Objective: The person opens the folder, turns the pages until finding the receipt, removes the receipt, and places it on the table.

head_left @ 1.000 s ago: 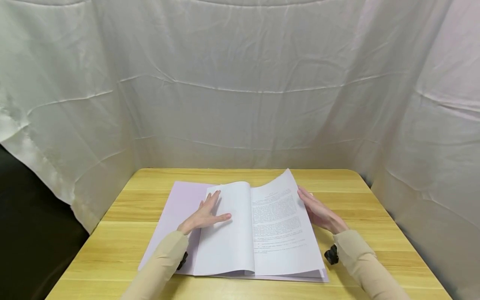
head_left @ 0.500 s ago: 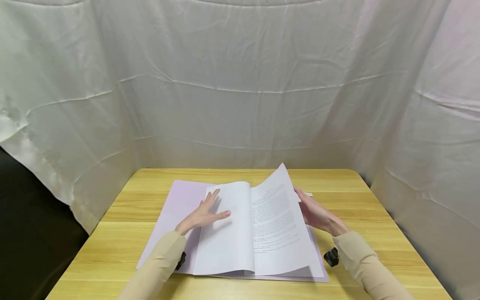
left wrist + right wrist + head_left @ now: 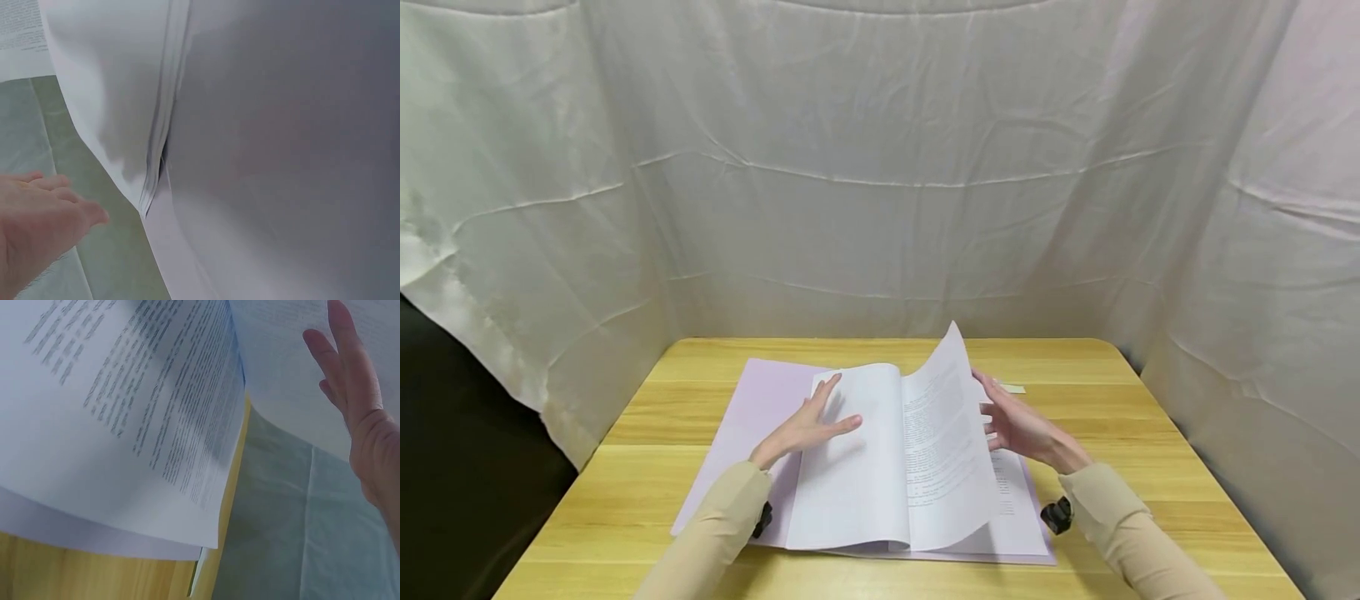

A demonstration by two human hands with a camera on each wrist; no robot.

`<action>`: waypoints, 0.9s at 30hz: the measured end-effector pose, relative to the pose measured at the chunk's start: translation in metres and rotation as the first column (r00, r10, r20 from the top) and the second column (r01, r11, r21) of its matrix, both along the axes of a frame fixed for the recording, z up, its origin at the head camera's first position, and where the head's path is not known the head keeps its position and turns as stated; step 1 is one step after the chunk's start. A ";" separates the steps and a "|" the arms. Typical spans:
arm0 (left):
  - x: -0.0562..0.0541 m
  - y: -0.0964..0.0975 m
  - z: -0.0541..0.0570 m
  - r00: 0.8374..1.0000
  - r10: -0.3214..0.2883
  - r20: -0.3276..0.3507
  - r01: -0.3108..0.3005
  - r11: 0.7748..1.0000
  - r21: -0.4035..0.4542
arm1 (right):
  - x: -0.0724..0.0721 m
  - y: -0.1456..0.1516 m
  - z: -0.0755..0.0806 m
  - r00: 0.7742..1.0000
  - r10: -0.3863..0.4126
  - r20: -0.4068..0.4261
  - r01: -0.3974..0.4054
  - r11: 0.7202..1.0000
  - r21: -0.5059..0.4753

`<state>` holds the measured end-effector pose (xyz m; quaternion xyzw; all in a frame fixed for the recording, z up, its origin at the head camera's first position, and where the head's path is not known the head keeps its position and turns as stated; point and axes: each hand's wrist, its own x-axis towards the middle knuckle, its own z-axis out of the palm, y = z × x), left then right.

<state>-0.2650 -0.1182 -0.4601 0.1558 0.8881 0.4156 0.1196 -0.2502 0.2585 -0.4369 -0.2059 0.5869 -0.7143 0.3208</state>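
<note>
White page (image 3: 953,467) curves up at the frame's lower centre, a right hand (image 3: 1021,425), fingers extended, at its edge; the left hand (image 3: 801,429), fingers splayed, over facing sheets (image 3: 857,496) in a lilac folder (image 3: 763,400).

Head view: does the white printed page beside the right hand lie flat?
No, the white printed page beside the right hand curves upward, away from the white printed sheet beneath.
</note>
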 end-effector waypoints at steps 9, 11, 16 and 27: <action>0.000 0.005 0.003 1.000 -0.019 0.004 0.019 0.999 0.050 | 0.002 -0.010 0.007 0.999 -0.021 -0.030 0.023 0.997 0.078; 0.000 0.007 0.006 1.000 -0.028 0.009 0.027 0.998 0.060 | 0.002 -0.012 0.008 0.999 -0.030 -0.034 0.033 0.995 0.091; 0.000 0.011 0.010 0.998 -0.056 0.031 0.052 0.992 0.113 | 0.003 -0.016 0.010 0.999 -0.031 -0.033 0.034 0.994 0.105; -0.001 0.029 0.023 0.989 -0.142 0.045 0.129 0.967 0.219 | 0.002 -0.024 0.012 1.000 -0.007 -0.021 0.009 0.996 0.091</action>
